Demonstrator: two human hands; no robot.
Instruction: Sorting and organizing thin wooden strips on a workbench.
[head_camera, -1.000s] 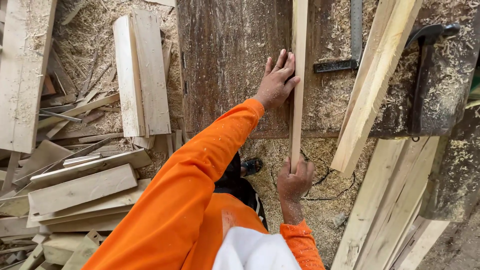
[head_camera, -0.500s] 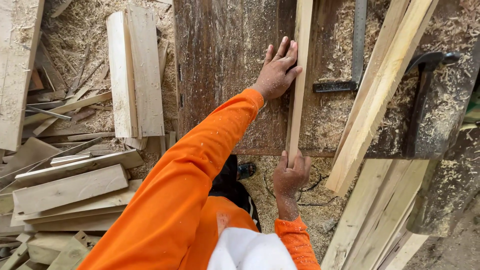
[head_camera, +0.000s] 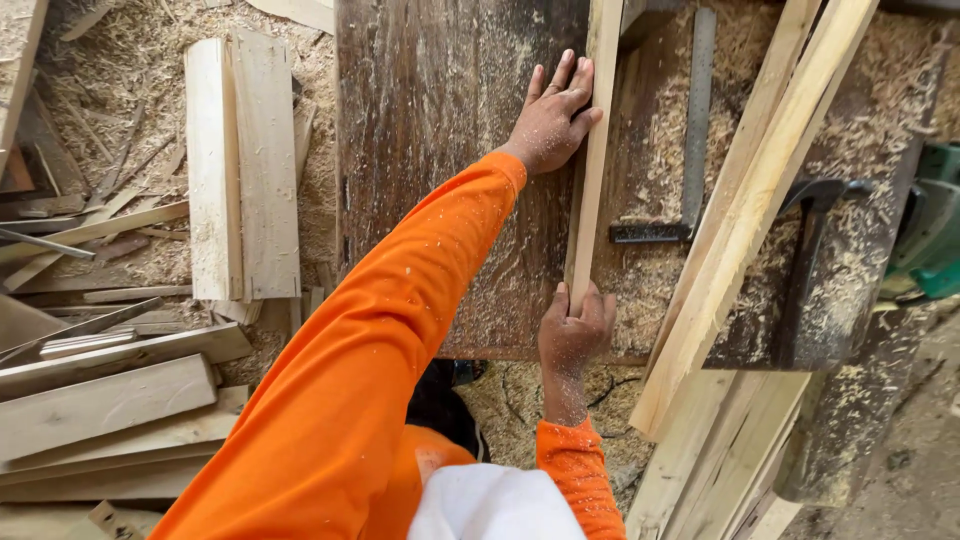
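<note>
A thin pale wooden strip (head_camera: 597, 150) lies lengthwise on a dark, sawdust-covered saw table (head_camera: 440, 130). My left hand (head_camera: 553, 118) is stretched out in an orange sleeve, flat on the table with fingers pressed against the strip's left side. My right hand (head_camera: 574, 335) grips the strip's near end at the table's front edge. The strip's far end runs out of the top of the view.
A grey metal fence bar (head_camera: 694, 130) lies right of the strip. Long pale boards (head_camera: 745, 210) lean diagonally across the table's right side. A dark hammer (head_camera: 812, 215) rests there. Offcut planks (head_camera: 235, 170) and sawdust cover the floor at left. A green machine (head_camera: 930, 230) is at far right.
Both hands have slid the strip forward along the table; the right hand now sits at the table's front edge, closer to the left hand.
</note>
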